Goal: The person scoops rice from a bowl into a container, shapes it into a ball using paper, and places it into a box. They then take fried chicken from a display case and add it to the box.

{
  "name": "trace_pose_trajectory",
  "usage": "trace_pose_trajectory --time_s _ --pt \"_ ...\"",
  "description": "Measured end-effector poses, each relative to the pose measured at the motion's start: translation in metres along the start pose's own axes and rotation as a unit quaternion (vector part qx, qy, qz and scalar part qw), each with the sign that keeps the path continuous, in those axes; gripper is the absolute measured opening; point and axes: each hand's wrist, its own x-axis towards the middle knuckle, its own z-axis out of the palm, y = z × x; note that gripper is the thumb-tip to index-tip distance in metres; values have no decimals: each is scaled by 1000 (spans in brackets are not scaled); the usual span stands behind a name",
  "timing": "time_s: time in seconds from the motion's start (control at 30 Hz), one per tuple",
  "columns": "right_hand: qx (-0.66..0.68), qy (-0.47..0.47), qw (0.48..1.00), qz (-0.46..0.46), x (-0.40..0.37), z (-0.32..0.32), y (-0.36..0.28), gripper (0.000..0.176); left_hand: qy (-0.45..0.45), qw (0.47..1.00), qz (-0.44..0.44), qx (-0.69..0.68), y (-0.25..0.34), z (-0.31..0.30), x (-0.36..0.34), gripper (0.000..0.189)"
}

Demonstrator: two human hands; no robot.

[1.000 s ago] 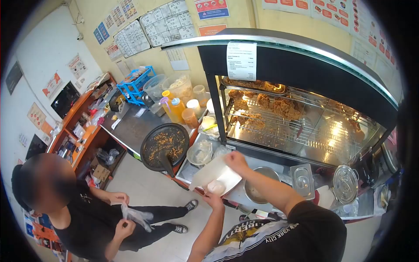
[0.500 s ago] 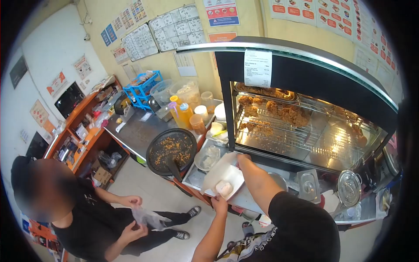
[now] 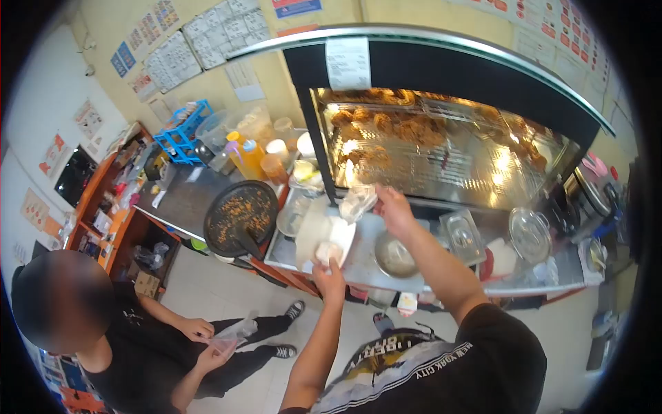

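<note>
My left hand grips the near edge of an open white takeaway box, with the thumb against a round whitish portion of food inside. The box's raised lid leans to the left. Over the far end of the box, my right hand is closed on a crumpled clear plastic wrapper with something pale in it; what that is I cannot make out. Just right of the box stands a round steel bowl.
A heated glass cabinet of fried chicken stands behind the counter tray. A black pan of crumbs, sauce bottles and a blue rack are to the left. A co-worker holding a plastic bag stands at left.
My right hand has moved from the box's far edge up and right, and now holds the plastic wrapper. The left hand still holds the box. The view has shifted right.
</note>
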Motion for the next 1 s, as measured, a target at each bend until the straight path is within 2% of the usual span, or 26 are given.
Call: trace_pose_trajectory --time_s 0.07,0.17,0.2,0.27,0.3,0.37,0.4,0.47,0.5,0.6,0.7,0.77,0.8,0.83,0.87,0.9,0.97,1.0 --pt "42 -35 998 -6 -29 -3 -32 26 -25 983 34 -176 103 -30 -32 55" --pt "23 -69 996 -41 -65 -12 -38 27 -63 954 273 -107 171 -49 -44 50" --pt "28 -38 997 -60 -92 1 -50 26 -45 942 316 -99 180 -53 -49 49" --pt "-66 10 985 -160 -113 0 -45 25 -8 912 400 -87 192 -56 -56 49" --pt "-114 35 971 -208 -121 -2 -44 24 -3 909 397 -126 192 -57 -62 48" --pt "-113 63 955 -266 -130 -6 -44 21 5 900 388 -200 182 -63 -76 48" --pt "-124 63 944 -300 -135 -8 -45 20 -30 901 379 -207 184 -70 -82 46" --pt "-129 55 928 -346 -147 -9 -45 19 -25 898 424 -114 197 -76 -92 42" --pt "-118 26 936 -332 -151 -11 -47 19 -20 892 447 -65 205 -76 -92 40" --pt "-96 -60 949 -294 -159 -19 -42 22 -109 902 418 -9 201 -63 -89 25" --pt "-101 -138 945 -279 -152 -31 -50 31 -188 937 256 -142 197 -44 -91 12" --pt "-95 -202 944 -244 -155 -46 -73 39 -161 946 200 -199 213 -38 -100 13" --pt "-171 -229 930 -232 -157 -60 -88 42 -154 949 177 -211 214 -30 -100 15" --pt "-233 -197 919 -249 -150 -78 -89 41 -143 950 160 -226 218 -20 -95 16" --pt "-296 -164 902 -269 -140 -95 -84 40 -140 944 192 -227 216 -6 -97 16" --pt "-357 -131 879 -287 -129 -109 -88 39 -128 937 280 -167 213 8 -99 14" --pt "-416 39 850 -322 -118 -121 -112 34 -138 884 423 -143 237 25 -119 11" --pt "-439 125 825 -333 -117 -126 -123 32 -150 894 398 -142 247 37 -129 11"
